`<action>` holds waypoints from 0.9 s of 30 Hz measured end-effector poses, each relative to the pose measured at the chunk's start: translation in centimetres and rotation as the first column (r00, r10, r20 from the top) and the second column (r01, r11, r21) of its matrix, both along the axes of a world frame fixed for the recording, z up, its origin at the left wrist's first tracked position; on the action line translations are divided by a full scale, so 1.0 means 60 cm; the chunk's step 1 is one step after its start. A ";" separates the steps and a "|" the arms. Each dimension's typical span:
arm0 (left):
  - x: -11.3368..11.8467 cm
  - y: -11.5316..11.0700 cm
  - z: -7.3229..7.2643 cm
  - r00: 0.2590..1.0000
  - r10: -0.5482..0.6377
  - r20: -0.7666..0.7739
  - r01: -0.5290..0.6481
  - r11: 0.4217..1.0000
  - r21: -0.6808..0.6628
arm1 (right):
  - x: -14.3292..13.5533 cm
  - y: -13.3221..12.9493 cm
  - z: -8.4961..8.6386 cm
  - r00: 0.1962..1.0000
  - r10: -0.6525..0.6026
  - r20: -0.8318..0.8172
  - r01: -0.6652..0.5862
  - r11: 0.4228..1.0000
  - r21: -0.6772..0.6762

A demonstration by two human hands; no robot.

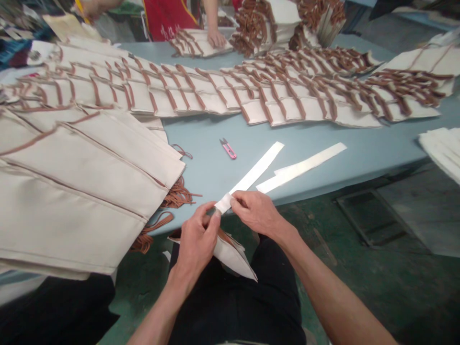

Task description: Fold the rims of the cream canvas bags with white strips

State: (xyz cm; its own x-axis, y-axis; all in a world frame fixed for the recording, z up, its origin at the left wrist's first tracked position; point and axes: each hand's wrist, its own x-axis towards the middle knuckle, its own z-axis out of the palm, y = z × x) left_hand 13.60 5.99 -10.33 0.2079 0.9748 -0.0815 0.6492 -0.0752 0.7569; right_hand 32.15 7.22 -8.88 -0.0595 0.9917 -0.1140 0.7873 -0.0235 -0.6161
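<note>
Over the near table edge, my left hand [197, 239] is closed around a folded cream fabric piece [233, 261] with brown trim, which hangs over my lap. Its thumb also presses the near end of a white strip [257, 167]. My right hand [257, 211] is closed too, its thumb and finger pinching that strip where it curls up. From there the strip runs away across the table. To its right lie more white strips [305, 167], overlapping. Pink-handled thread snips [228, 149] rest beyond my hands, blades pointing away. My fingers partly hide the folded piece.
Stacked cream fabric pieces [89, 191] with brown trim and cords cover the left of the blue-grey table [201, 158]. Long overlapping rows [215, 91] of such pieces cross its middle. Behind stands a co-worker in a red apron [168, 21], one hand [216, 38] on fabric.
</note>
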 end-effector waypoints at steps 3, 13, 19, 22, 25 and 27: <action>-0.010 -0.014 0.004 0.996 -0.026 -0.091 0.033 0.996 0.079 | -0.006 0.001 -0.003 0.999 -0.043 0.005 0.043 0.999 -0.005; -0.004 0.005 -0.016 0.878 -0.289 -0.381 0.338 0.939 0.068 | 0.013 -0.002 0.030 0.975 -0.207 -0.075 0.211 0.976 0.050; -0.008 0.007 -0.028 0.870 -0.273 -0.410 0.360 0.921 0.151 | 0.104 0.073 0.088 0.920 -0.379 0.095 0.350 0.907 0.233; -0.008 0.008 -0.039 0.879 -0.246 -0.408 0.349 0.915 0.201 | 0.162 0.122 0.095 0.882 -0.431 0.192 0.374 0.886 0.273; -0.009 0.009 -0.050 0.886 -0.231 -0.401 0.347 0.906 0.244 | 0.214 0.162 0.094 0.837 -0.476 0.271 0.404 0.871 0.280; -0.010 0.009 -0.056 0.892 -0.221 -0.393 0.347 0.894 0.284 | 0.243 0.185 0.092 0.809 -0.499 0.310 0.426 0.862 0.276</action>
State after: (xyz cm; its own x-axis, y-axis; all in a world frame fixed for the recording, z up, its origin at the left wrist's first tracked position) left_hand 13.00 6.54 -13.66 0.5002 0.8570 0.1238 0.7717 -0.5061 0.3852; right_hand 46.74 18.34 -3.37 0.4202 0.8948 0.1512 0.8763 -0.3569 -0.3235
